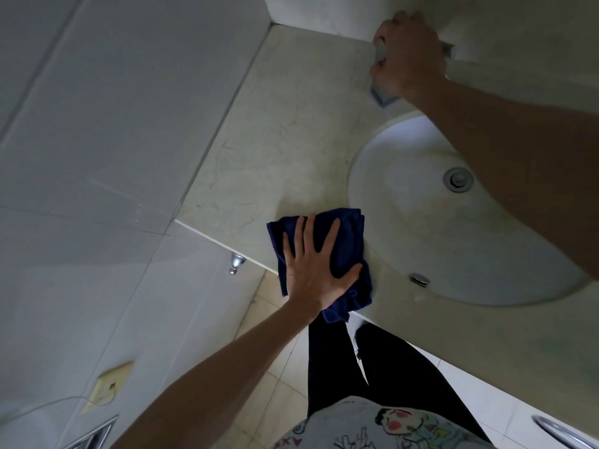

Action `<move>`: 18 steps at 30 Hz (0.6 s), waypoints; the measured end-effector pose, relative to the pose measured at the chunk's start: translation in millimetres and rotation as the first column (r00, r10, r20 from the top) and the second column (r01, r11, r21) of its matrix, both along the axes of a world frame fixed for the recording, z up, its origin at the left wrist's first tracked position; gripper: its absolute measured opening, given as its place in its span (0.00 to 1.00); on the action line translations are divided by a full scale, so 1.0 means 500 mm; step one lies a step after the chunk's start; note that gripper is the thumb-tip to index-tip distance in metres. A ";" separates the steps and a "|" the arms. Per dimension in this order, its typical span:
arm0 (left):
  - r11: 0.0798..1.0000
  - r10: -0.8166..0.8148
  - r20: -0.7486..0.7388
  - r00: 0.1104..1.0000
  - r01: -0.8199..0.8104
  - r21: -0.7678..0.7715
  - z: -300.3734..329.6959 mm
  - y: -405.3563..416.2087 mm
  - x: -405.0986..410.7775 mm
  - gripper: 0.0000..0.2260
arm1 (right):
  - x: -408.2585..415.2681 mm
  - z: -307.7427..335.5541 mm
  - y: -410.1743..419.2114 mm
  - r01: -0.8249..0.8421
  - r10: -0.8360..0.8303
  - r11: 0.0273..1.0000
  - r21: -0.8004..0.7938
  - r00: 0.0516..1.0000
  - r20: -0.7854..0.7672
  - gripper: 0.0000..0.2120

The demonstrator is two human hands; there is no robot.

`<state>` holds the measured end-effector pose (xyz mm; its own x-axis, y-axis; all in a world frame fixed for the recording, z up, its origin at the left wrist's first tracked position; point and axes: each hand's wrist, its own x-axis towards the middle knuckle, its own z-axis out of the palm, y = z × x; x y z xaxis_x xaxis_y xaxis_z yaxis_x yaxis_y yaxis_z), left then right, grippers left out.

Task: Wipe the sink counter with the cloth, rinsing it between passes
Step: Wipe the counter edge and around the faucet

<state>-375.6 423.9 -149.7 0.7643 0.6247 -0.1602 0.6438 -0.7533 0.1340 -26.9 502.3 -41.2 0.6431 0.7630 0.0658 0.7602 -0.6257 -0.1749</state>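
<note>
Left hand point(316, 270): lay flat with fingers spread, palm pressed down on the cloth, not gripping it.
Cloth point(346, 241): dark blue, folded, lay on the near edge of the surface just left of the sink; its near corner hung over the edge.
Right hand point(409, 53): reached across the sink to the far side, fingers curled tight around a small grey object at the back wall; I could not tell what the object was.
Blue-edged item point(382, 98): a small flat piece showed just below the right hand, on the far rim by the sink; too hidden to name.
Surface point(275, 150): pale, marbled stone, running from the left wall to the sink and along the near side.
Sink point(405, 196): white oval bowl set into the surface, right of the cloth, partly covered by the right forearm.
Drain point(457, 179): round metal fitting in the bottom of the bowl.
Overflow cap point(419, 279): small metal piece on the near wall of the bowl.
Wall point(113, 124): large light tiles on the left, meeting the surface along its left edge.
Valve point(236, 263): a small metal fitting on the wall below the surface's near left corner.
Socket point(108, 385): yellowed plate low on the left wall.
Person: dark trousers and a printed shirt showed at the bottom.
</note>
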 end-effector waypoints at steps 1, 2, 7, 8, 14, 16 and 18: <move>1.000 -0.002 0.000 1.000 0.002 -0.013 0.002 -0.014 0.009 0.40 | 0.001 -0.002 0.000 -0.002 0.002 1.000 0.003 1.000 -0.001 0.18; 1.000 -0.012 0.008 1.000 0.012 -0.023 0.003 -0.032 0.020 0.39 | 0.002 -0.004 0.000 -0.005 0.005 1.000 0.006 1.000 -0.001 0.18; 0.994 -0.062 0.100 0.993 0.070 -0.079 0.012 -0.113 0.084 0.27 | 0.005 -0.012 -0.002 -0.011 0.011 1.000 0.020 1.000 -0.009 0.20; 0.993 -0.067 0.134 0.989 0.080 -0.089 0.011 -0.122 0.095 0.23 | 0.005 -0.012 -0.002 -0.015 0.015 1.000 0.024 1.000 -0.013 0.19; 0.963 -0.134 0.302 0.944 0.196 -0.183 -0.001 -0.149 0.154 0.13 | 0.008 -0.013 -0.004 -0.022 0.023 0.999 0.049 0.999 -0.022 0.20; 0.947 -0.081 0.462 0.883 0.212 -0.239 -0.002 -0.152 0.164 0.11 | 0.011 -0.015 -0.004 -0.031 0.033 0.998 0.055 0.999 -0.032 0.20; 0.912 0.115 0.582 0.805 0.147 -0.384 0.014 -0.149 0.172 0.11 | 0.016 -0.016 -0.001 -0.024 0.028 0.998 0.064 0.998 -0.061 0.19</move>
<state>-289.5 349.6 -142.5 0.7990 0.5944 0.0905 0.3301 -0.5595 0.7602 -18.8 501.6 -49.2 0.6275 0.7750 0.0746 0.7624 -0.5922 -0.2608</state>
